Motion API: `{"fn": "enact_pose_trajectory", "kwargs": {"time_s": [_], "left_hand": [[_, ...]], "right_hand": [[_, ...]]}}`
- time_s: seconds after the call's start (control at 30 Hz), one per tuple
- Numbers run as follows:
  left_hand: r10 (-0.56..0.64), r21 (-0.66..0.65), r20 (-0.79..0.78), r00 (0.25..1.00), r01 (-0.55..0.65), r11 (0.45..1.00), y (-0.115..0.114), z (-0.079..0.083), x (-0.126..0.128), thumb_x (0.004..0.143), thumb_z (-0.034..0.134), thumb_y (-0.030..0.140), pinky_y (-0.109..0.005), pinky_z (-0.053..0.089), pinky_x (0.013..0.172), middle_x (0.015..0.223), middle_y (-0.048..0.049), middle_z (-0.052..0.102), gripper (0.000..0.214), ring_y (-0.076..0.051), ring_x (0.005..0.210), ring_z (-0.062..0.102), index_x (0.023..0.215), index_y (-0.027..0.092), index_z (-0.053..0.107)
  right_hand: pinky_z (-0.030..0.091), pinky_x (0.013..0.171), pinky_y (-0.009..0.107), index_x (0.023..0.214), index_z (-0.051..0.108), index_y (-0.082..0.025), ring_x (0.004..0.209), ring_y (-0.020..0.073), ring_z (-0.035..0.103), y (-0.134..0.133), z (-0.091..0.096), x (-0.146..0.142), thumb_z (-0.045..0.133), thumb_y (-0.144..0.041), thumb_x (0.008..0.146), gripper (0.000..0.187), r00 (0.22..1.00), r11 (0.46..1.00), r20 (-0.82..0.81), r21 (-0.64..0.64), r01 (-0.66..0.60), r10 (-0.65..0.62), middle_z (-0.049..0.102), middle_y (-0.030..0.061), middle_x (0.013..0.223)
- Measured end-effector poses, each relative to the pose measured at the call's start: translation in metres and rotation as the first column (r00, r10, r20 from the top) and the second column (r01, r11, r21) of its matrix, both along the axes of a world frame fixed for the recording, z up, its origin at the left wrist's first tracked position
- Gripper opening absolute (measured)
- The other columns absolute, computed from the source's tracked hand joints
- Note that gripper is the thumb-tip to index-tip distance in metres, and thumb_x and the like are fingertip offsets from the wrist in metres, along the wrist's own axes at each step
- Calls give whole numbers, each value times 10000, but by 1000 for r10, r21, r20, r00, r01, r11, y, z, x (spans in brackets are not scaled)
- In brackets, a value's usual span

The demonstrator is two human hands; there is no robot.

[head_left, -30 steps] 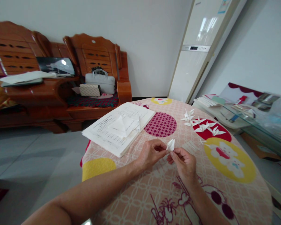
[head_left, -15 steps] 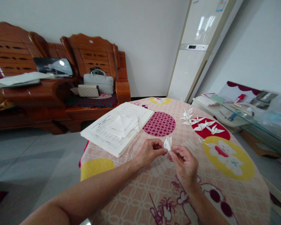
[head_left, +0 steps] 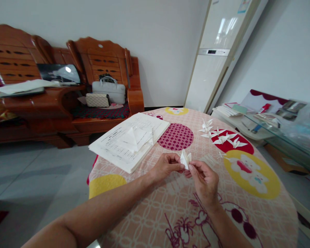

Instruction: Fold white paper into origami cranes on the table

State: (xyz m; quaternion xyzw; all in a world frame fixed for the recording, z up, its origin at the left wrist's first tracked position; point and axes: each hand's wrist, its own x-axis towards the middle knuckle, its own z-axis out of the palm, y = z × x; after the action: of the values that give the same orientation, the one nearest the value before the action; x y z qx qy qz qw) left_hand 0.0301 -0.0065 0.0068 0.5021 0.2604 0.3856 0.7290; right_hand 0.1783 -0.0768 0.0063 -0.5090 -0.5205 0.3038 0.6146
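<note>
A small piece of folded white paper [head_left: 185, 159] is held upright between my two hands, over the middle of the patterned tablecloth [head_left: 150, 210]. My left hand [head_left: 167, 166] pinches its left lower edge between thumb and fingers. On the other side, my right hand [head_left: 203, 177] grips the lower right edge with thumb and fingertips. The paper's top has pointed flaps that stand slightly apart. Several white paper cranes [head_left: 222, 138] lie beyond my right hand, partly on a red circle of the cloth.
Left of my hands lies a stack of printed sheets [head_left: 113, 151] with folded paper [head_left: 135, 137] on top. A glass-topped stand [head_left: 281, 144] with papers and a plastic bag adjoins the table's right. Wooden seats [head_left: 103, 62] and a tall air conditioner [head_left: 209, 69] stand behind.
The folded paper's top flaps have spread apart and its shape looks wider. My right fingertips have shifted slightly; both hands stay in nearly the same place.
</note>
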Motion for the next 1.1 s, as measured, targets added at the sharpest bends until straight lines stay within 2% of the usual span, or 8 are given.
{"fn": "enact_pose_trajectory", "kwargs": {"time_s": [0.17, 0.3, 0.43, 0.63, 0.9, 1.1], "left_hand": [[-54, -26, 8, 999, 54, 998, 1, 2, -2, 601, 838, 331, -231, 465, 619, 667, -28, 665, 329, -116, 601, 610, 712, 103, 627], [-69, -31, -10, 998, 68, 997, 2, 0, -3, 613, 826, 323, -234, 464, 626, 670, -34, 667, 317, -120, 607, 616, 722, 101, 627], [5, 62, -67, 998, 0, 998, 0, -1, -1, 651, 789, 294, -240, 463, 617, 661, -39, 667, 266, -133, 608, 623, 723, 102, 620], [111, 214, -196, 974, -68, 974, -4, 2, 0, 695, 711, 231, -221, 453, 574, 644, -41, 662, 157, -136, 598, 620, 695, 103, 620], [115, 295, -205, 972, -51, 954, -10, 9, -3, 746, 668, 219, -199, 437, 572, 666, -37, 661, 123, -122, 611, 609, 731, 97, 672], [41, 272, -143, 989, -1, 962, -8, 4, -3, 722, 747, 328, -215, 451, 608, 724, -46, 667, 251, -133, 652, 616, 781, 103, 654]], "right_hand": [[553, 549, 284, 880, 657, -194, 575, 182, 664, 1, 1, 0, 637, -336, 840, 149, 998, 998, -55, -46, -34, 31, 710, 28, 703], [557, 547, 284, 931, 641, -195, 580, 178, 667, 1, 1, 0, 646, -328, 826, 169, 998, 999, -56, -30, -38, 36, 720, 37, 761], [567, 577, 288, 986, 615, -200, 616, 181, 680, 2, 0, 0, 656, -306, 813, 207, 999, 999, -30, -27, -41, 41, 719, 53, 821], [556, 597, 277, 952, 619, -200, 643, 184, 679, 2, -3, 0, 659, -308, 808, 184, 998, 997, -7, -42, -70, 70, 707, 40, 791], [510, 587, 253, 902, 624, -194, 610, 162, 636, 4, -7, 2, 654, -292, 808, 139, 996, 996, 55, -66, -66, 70, 680, 12, 707], [501, 573, 245, 902, 617, -192, 616, 153, 617, 5, -10, 4, 656, -270, 799, 135, 981, 1000, 193, -19, -17, 20, 670, 19, 737]]}}
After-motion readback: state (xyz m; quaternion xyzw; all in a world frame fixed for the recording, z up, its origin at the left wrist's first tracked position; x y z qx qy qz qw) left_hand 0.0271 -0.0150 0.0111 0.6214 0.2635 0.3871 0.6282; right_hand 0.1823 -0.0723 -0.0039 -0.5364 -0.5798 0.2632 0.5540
